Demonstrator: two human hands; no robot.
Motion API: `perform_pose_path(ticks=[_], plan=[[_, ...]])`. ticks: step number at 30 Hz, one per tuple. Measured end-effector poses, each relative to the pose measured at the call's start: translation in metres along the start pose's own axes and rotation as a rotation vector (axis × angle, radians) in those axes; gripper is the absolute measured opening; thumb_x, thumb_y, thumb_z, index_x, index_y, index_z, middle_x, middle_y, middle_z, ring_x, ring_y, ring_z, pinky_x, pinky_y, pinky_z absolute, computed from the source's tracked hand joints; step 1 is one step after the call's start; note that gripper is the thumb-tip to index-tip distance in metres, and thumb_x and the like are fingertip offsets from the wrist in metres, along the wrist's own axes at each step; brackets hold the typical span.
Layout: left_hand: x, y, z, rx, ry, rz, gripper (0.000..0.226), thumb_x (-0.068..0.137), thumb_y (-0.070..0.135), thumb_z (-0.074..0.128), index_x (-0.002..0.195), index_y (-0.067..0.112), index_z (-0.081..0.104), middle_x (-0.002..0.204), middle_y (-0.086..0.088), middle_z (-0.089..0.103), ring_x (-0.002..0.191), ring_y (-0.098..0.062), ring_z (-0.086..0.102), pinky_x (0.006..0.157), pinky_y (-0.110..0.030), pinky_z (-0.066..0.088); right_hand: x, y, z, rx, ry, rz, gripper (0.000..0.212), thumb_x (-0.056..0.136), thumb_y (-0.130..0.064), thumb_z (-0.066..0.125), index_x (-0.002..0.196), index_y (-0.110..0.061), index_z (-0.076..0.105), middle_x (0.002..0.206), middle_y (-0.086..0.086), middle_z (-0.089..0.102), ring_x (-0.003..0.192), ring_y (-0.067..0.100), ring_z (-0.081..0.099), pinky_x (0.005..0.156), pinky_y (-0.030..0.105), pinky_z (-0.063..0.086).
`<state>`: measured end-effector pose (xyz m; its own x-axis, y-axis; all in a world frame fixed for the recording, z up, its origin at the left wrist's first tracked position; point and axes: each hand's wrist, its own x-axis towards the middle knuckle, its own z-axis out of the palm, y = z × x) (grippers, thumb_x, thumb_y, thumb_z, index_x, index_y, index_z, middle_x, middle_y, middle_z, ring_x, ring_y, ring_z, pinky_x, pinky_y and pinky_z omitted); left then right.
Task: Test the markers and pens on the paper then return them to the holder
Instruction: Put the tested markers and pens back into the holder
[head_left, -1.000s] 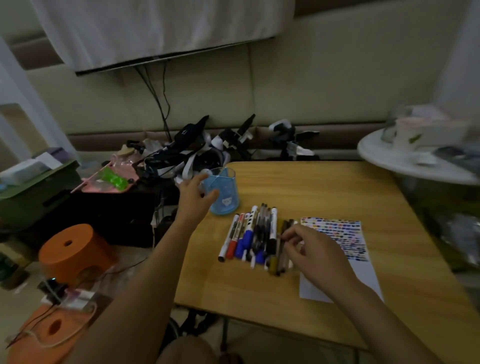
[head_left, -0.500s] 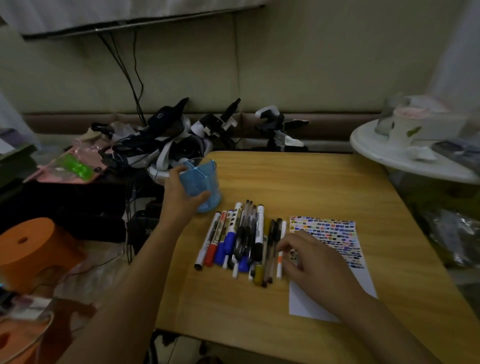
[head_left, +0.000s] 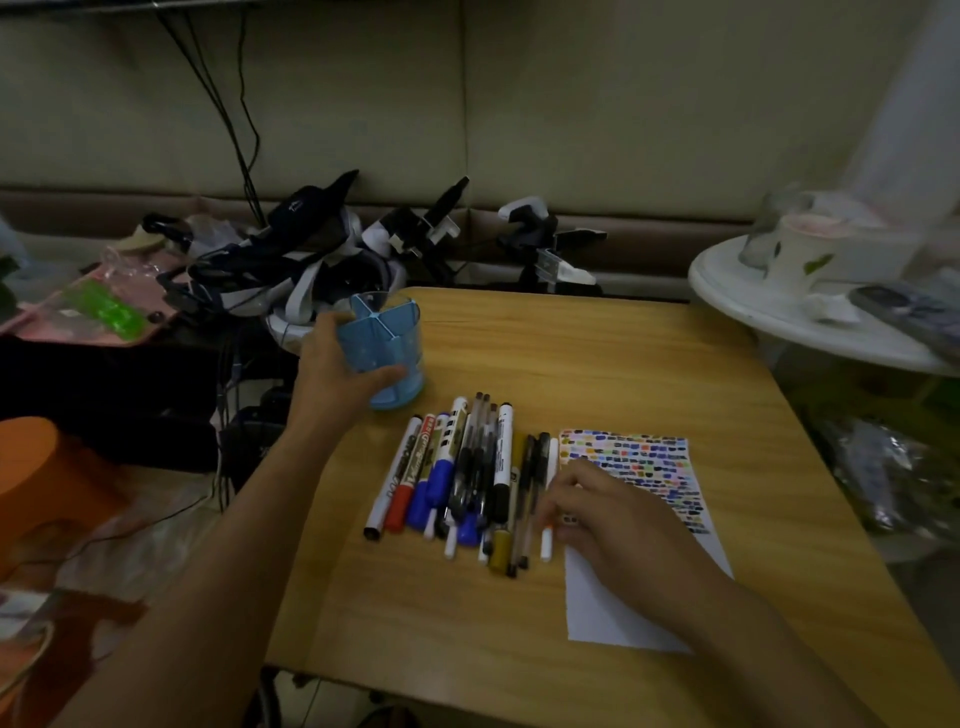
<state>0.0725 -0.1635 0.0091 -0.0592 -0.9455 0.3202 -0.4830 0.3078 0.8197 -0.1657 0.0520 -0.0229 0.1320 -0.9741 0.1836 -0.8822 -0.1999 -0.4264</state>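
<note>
A blue divided pen holder (head_left: 387, 345) stands tilted at the wooden table's (head_left: 597, 364) far left corner, and my left hand (head_left: 337, 369) grips its side. Several markers and pens (head_left: 467, 478) lie side by side in a row in the middle of the table. To their right lies a white paper sheet (head_left: 644, 519) covered with small colour marks on its upper half. My right hand (head_left: 613, 519) rests over the paper's left edge, its fingertips touching the thin white pen with an orange band (head_left: 548, 535) at the row's right end.
A heap of black and white devices and cables (head_left: 322, 249) lies beyond the table's far left corner. A round white side table (head_left: 779, 312) with cups stands at the right. An orange stool (head_left: 47, 483) is on the floor to the left.
My left hand has closed round the blue holder and tipped it toward me. My right hand stayed at the right end of the pen row. The camera has moved closer.
</note>
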Motion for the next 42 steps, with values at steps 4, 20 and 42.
perform_pose_path(ticks=[4, 20, 42], plan=[[-0.001, 0.014, -0.004, -0.055, 0.005, 0.038, 0.074, 0.070, 0.017, 0.087, 0.129, 0.024, 0.042, 0.128, 0.003, 0.047, 0.118, -0.016, 0.048, 0.092, -0.043, 0.054, 0.000, 0.002, 0.002, -0.033, 0.018, -0.024, 0.022, 0.095, -0.020, 0.066, 0.097, -0.041, 0.061, 0.110, -0.024, 0.048, 0.089, 0.002, 0.052, 0.070, 0.026, 0.049], [-0.054, 0.084, 0.029, -0.275, -0.180, 0.243, 0.069, 0.071, 0.016, 0.087, 0.120, 0.037, 0.043, 0.123, 0.012, 0.051, 0.116, -0.014, 0.056, 0.090, -0.041, 0.057, -0.005, 0.009, -0.059, 0.932, 0.710, 0.560, 0.012, 0.106, -0.024, 0.043, 0.114, -0.022, 0.051, 0.096, -0.003, 0.071, 0.065, 0.016, 0.057, 0.061, 0.031, 0.054], [-0.074, 0.110, 0.089, -0.257, -0.360, 0.269, 0.073, 0.064, 0.024, 0.092, 0.118, 0.039, 0.045, 0.124, 0.010, 0.053, 0.116, -0.010, 0.054, 0.087, -0.039, 0.059, -0.034, 0.032, -0.054, -0.155, -0.103, 0.571, 0.085, 0.077, -0.065, 0.071, 0.147, -0.032, 0.035, 0.141, -0.007, 0.054, 0.126, 0.016, 0.052, 0.088, 0.032, 0.043]])
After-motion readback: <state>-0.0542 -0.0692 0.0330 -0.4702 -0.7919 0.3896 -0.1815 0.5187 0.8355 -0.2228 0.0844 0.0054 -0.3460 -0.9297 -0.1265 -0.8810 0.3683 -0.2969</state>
